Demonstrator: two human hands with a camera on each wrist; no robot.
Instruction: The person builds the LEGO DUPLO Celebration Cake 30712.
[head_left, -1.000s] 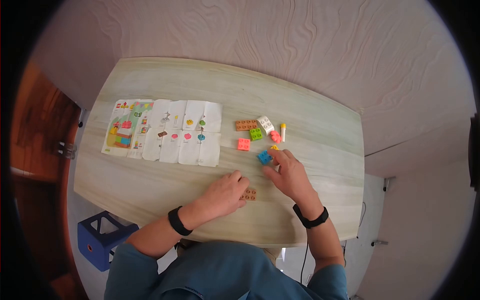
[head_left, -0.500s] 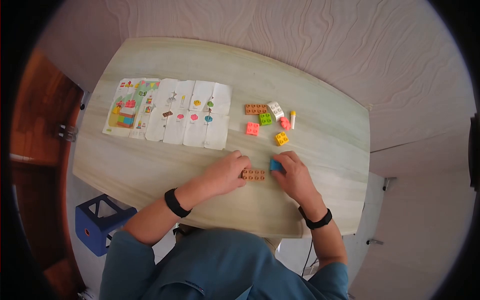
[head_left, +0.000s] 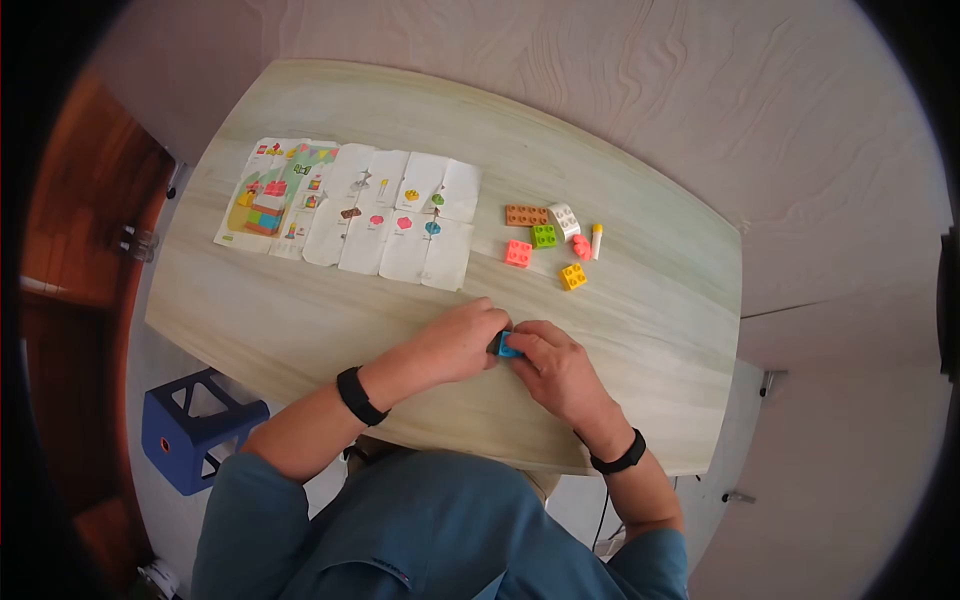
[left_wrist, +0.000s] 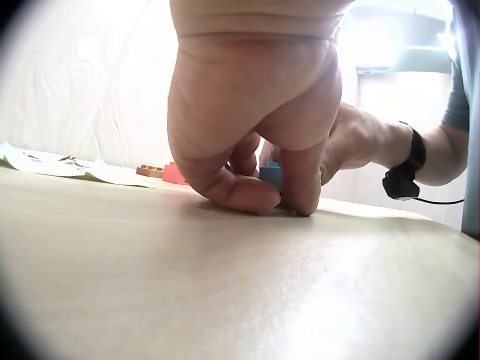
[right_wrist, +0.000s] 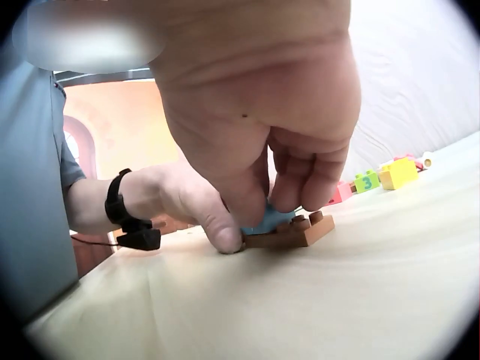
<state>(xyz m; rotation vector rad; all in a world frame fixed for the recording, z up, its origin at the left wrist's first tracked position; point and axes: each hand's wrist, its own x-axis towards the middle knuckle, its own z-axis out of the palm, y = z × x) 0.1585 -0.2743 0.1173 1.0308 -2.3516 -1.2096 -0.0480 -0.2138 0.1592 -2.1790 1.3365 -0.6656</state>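
Note:
My right hand (head_left: 562, 375) pinches a blue building brick (head_left: 509, 346) between thumb and fingers, close over the studs of a flat brown brick (right_wrist: 319, 231) on the table. My left hand (head_left: 460, 340) holds that brown brick at its left end, thumb tip low against it in the right wrist view. From the left wrist camera, the blue brick shows between the left thumb and fingers. Both hands nearly hide the brown brick in the head view, and the blue brick's underside is covered.
Beyond the hands lie a yellow brick (head_left: 572, 277), a pink brick (head_left: 518, 253), a green brick (head_left: 543, 237), another brown brick (head_left: 526, 215), a white piece (head_left: 564, 220), a coral piece (head_left: 581, 247) and a yellow-tipped candle piece (head_left: 597, 242). A creased instruction sheet (head_left: 385, 215) lies left.
My right hand took the blue brick from beside the yellow one and carried it toward me and left, over the brown brick. My left hand stays at the brown brick.

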